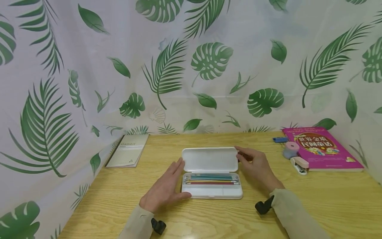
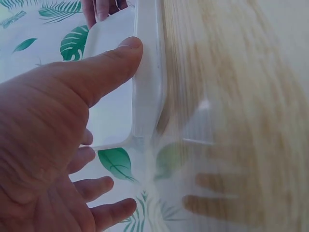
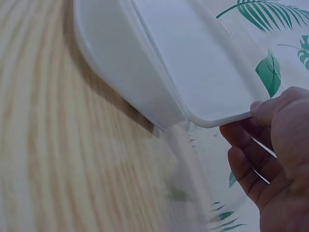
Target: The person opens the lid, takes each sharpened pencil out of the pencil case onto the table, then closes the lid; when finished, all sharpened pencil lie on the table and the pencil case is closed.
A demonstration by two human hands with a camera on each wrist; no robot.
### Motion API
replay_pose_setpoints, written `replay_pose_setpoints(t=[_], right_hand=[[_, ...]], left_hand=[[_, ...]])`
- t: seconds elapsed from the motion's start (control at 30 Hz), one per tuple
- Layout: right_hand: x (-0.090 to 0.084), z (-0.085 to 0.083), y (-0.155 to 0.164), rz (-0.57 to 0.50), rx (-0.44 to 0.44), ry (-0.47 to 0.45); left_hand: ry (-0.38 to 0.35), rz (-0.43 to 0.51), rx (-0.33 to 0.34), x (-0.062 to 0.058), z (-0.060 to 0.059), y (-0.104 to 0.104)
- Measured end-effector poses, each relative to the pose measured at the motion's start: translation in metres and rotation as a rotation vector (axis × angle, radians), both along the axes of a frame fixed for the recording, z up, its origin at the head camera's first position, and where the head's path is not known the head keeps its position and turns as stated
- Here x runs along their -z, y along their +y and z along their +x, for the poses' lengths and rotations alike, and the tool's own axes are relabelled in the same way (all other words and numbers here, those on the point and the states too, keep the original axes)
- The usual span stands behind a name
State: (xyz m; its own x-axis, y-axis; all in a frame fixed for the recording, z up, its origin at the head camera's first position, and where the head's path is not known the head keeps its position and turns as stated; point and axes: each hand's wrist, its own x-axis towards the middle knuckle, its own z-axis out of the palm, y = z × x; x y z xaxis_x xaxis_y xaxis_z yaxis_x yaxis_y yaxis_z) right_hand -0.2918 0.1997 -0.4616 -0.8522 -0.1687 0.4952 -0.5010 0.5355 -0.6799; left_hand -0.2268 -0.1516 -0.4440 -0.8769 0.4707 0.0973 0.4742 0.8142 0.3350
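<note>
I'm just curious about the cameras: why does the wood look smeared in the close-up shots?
Head view: even light, sharp, edges bowed by a wide lens. Both wrist views: the table streaks into blur, while the pencil case and the hands stay fairly clear.

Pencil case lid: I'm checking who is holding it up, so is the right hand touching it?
Touching. The right wrist view shows the right hand's thumb tip pressed against the corner edge of the open pencil case lid.
</note>
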Motion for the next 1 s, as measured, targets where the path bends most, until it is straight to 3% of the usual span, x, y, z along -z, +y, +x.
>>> replay_pose_setpoints(t=[0.3, 0.5, 0.77, 1.0], right_hand=[[0.005, -0.002, -0.001, -0.005, 0.027, -0.056], [0.010, -0.004, 0.000, 0.015, 0.035, -0.056], [0.011, -0.004, -0.001, 0.048, 0.057, -0.111], [0.011, -0.005, -0.002, 0.031, 0.044, -0.105]], left_hand=[[0.025, -0.073, 0.061, -0.006, 0.000, 0.001], [-0.006, -0.120, 0.074, -0.005, -0.001, 0.000], [-0.062, -0.098, 0.086, 0.001, -0.005, -0.002], [-0.058, -0.070, 0.106, 0.006, -0.008, -0.004]])
